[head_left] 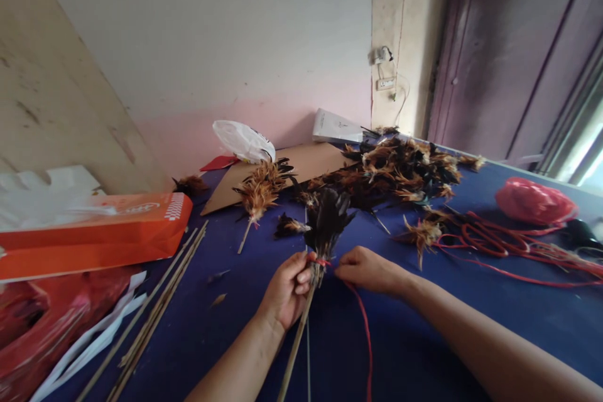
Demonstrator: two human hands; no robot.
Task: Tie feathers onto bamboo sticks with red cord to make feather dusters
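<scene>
My left hand [288,286] is closed around a thin stick [298,345] just below a bunch of dark feathers [327,220] at its top end. Red string [322,262] is wound round the feather quills there. Just right of the binding, my right hand [360,266] is closed in a pinch on the string, whose loose tail [366,333] hangs down below it. The fingertips themselves are partly hidden. Beyond the bunch lies a small tuft of feathers [291,226]. A brown feathered stick [259,191] rests partly on cardboard farther back.
A large feather pile [400,169] covers the back right of the blue table [414,345]. Tangled red string [513,242] and a red plastic bundle [534,201] lie at right. Bare sticks [160,308], an orange bag [94,235] and red plastic [61,326] are at left.
</scene>
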